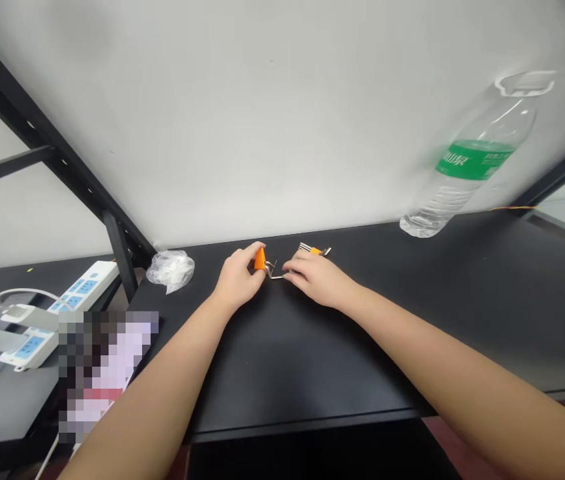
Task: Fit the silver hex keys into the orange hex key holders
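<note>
My left hand [239,277] is closed around an orange hex key holder [260,259], gripping it between thumb and fingers over the black table. Thin bent metal keys stick out of its right side. One L-shaped hex key [277,277] spans the gap toward my right hand [320,277], whose thumb and fingertips pinch its far end. Just behind the right hand lies a second orange piece [316,251] with several silver rods, partly hidden by the knuckles. Whether the pinched key still sits in the holder I cannot tell.
A crumpled clear plastic bag [171,269] lies left of my hands. At the right a large water bottle with a green label [475,160] stands by the white wall. Beyond the black metal frame [117,247] are a power strip [75,300] and white chargers.
</note>
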A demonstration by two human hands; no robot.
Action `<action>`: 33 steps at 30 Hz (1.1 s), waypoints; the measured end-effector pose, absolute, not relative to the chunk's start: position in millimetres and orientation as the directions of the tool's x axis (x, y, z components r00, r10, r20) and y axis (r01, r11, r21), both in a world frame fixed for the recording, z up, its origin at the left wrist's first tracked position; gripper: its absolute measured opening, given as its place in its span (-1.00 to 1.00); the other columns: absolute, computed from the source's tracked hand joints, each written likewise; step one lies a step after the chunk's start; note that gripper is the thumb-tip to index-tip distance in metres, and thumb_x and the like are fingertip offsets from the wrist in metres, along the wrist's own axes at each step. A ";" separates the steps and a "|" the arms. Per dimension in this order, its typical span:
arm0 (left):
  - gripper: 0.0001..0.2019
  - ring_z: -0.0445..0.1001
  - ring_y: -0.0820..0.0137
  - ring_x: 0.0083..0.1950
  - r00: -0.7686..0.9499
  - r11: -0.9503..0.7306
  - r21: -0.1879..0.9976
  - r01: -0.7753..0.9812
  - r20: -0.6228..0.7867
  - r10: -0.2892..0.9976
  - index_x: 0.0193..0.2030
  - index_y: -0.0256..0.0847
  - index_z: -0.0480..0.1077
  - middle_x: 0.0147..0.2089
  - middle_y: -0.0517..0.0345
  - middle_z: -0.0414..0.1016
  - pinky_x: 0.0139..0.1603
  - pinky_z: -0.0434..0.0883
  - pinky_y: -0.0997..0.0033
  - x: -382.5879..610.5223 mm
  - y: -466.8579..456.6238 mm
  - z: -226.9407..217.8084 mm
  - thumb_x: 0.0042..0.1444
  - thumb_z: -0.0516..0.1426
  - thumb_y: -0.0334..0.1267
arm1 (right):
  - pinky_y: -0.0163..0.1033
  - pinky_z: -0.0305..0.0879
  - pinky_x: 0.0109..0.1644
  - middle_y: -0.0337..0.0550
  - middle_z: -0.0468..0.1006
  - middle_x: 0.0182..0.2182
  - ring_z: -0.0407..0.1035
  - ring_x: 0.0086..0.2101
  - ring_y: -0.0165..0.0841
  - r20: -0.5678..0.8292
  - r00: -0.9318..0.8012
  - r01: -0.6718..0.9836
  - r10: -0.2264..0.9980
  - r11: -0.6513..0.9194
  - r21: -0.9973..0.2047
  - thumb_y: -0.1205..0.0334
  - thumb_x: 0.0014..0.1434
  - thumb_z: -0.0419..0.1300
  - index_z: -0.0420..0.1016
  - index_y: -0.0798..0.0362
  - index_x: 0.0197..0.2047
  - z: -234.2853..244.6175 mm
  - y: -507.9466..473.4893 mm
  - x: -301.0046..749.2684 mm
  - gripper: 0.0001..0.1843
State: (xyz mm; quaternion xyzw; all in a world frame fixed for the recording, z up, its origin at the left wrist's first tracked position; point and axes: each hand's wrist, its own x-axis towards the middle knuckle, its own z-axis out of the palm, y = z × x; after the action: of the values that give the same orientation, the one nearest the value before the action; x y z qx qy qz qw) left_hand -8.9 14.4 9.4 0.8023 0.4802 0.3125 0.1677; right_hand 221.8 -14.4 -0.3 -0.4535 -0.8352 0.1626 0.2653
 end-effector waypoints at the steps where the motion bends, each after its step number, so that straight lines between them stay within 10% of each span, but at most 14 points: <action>1: -0.51 0.50 0.32 -0.14 0.328 -0.474 0.558 0.681 0.346 0.879 0.23 -0.05 0.43 -0.15 0.15 0.54 0.00 0.45 0.29 -11.0 17.3 7.3 0.12 0.18 -0.35 | -0.09 0.34 -0.07 -0.03 0.51 -0.12 0.41 -0.19 -0.24 0.267 -0.471 0.714 0.841 0.541 -0.445 0.21 0.39 0.15 0.60 -0.01 -0.07 -1.6 -14.6 220.9 -0.81; 7: -0.44 0.47 0.30 -0.07 0.361 -0.500 0.544 0.674 0.347 0.865 0.29 -0.01 0.42 -0.05 0.13 0.55 0.07 0.45 0.26 -12.8 21.2 2.3 0.13 0.15 -0.43 | -0.10 0.30 -0.17 0.09 0.45 -0.25 0.37 -0.22 -0.15 0.177 -0.504 0.831 0.845 0.531 -0.165 0.38 0.22 0.22 0.56 0.09 -0.32 1.9 -23.4 206.7 -0.90; 18: -0.45 0.50 0.35 -0.13 0.404 -0.499 0.599 0.626 0.299 0.865 0.27 0.06 0.42 -0.18 0.21 0.48 0.05 0.46 0.30 -6.0 13.3 3.5 0.12 0.20 -0.37 | -0.24 0.17 -0.31 -0.23 0.52 -0.39 0.32 -0.42 -0.37 0.256 -0.376 0.685 0.891 0.453 -0.571 0.30 0.21 0.17 0.38 0.00 -0.28 22.2 -22.9 223.2 -0.97; 33: -0.60 0.46 0.32 -0.15 0.513 -0.581 0.537 0.611 0.290 0.808 0.13 -0.02 0.44 -0.18 0.22 0.56 -0.05 0.41 0.33 1.1 1.9 15.4 0.13 0.22 -0.30 | -0.16 0.23 -0.16 -0.07 0.42 -0.16 0.33 -0.25 -0.27 0.332 -0.448 0.686 0.830 0.558 -0.468 0.27 0.44 -0.03 0.38 0.00 -0.16 13.9 -22.3 215.2 -0.81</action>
State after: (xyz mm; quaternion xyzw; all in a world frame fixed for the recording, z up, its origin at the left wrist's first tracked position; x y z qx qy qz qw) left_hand 1.1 1.9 15.4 0.8495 0.4177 0.2626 0.1869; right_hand 215.2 -22.3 13.9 -0.4509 -0.8403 0.1340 0.2694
